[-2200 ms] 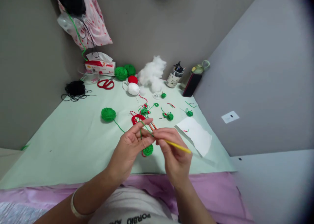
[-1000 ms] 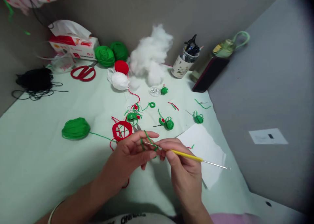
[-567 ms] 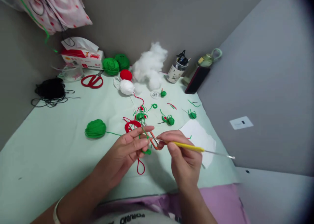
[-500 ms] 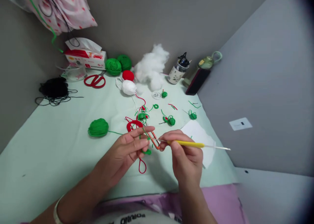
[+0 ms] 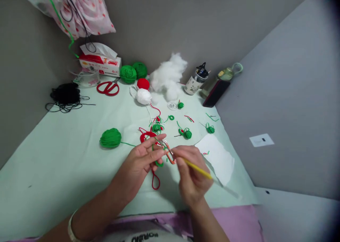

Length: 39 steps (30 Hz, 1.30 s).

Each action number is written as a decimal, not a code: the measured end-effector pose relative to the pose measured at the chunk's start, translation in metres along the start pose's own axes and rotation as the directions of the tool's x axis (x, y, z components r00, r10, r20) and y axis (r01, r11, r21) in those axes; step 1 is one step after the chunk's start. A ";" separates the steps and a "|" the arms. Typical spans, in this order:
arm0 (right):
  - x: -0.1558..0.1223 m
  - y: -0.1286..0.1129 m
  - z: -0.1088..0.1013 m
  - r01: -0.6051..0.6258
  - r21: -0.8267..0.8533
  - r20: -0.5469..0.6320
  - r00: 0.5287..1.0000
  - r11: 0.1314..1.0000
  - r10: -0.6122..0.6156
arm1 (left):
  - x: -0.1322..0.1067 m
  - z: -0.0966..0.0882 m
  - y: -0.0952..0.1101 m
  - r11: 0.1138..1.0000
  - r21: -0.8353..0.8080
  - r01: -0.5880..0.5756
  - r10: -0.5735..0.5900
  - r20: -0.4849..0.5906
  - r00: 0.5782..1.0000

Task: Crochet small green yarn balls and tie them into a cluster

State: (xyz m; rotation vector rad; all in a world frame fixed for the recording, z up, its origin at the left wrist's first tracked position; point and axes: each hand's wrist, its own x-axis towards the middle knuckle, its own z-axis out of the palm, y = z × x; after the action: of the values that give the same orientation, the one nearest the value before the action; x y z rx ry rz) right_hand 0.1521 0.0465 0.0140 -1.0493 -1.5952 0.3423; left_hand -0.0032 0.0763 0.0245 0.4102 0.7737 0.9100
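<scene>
Between the thumb and fingers of my left hand (image 5: 143,160) is pinched a small piece of green crochet, partly hidden by the fingers; its index finger is stretched out with green yarn over it. That yarn runs left to a green yarn ball (image 5: 110,138) on the table. My right hand (image 5: 195,174) grips a yellow-handled crochet hook (image 5: 198,168), its tip close to the left fingertips and its far end blurred. Behind the fingers lie orange-handled snips (image 5: 171,158), red yarn (image 5: 145,137) and a red loop (image 5: 156,181).
Small green crocheted pieces (image 5: 187,133) and yarn scraps lie beyond the hands. White paper (image 5: 220,160) is at the right. Farther back are red scissors (image 5: 108,88), black yarn (image 5: 65,94), white stuffing (image 5: 168,74), a pen cup (image 5: 193,84) and a phone (image 5: 216,93) leaning on a bottle.
The right hand has turned, swinging the hook's far end down and toward me. The left hand keeps its pinch on the green piece. The whole view has shifted slightly.
</scene>
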 end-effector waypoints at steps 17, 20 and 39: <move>0.006 0.002 -0.006 0.093 -0.146 0.136 0.988 0.985 -0.073 | 0.006 0.007 -0.007 0.993 0.109 -0.050 0.055 -0.052 0.997; 0.007 0.004 -0.012 -0.044 0.015 0.025 0.999 0.999 0.044 | 0.008 0.006 -0.002 0.996 0.051 0.067 -0.066 -0.028 0.997; 0.009 0.008 -0.007 -0.342 0.512 0.067 0.931 0.788 0.360 | 0.002 0.011 -0.004 0.972 0.202 -0.117 0.123 -0.018 0.992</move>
State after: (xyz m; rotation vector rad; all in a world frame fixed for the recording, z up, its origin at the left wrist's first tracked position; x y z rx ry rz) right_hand 0.1624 0.0556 0.0159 -0.9108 -1.1643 0.9500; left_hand 0.0080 0.0759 0.0288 0.6271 0.8793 0.9565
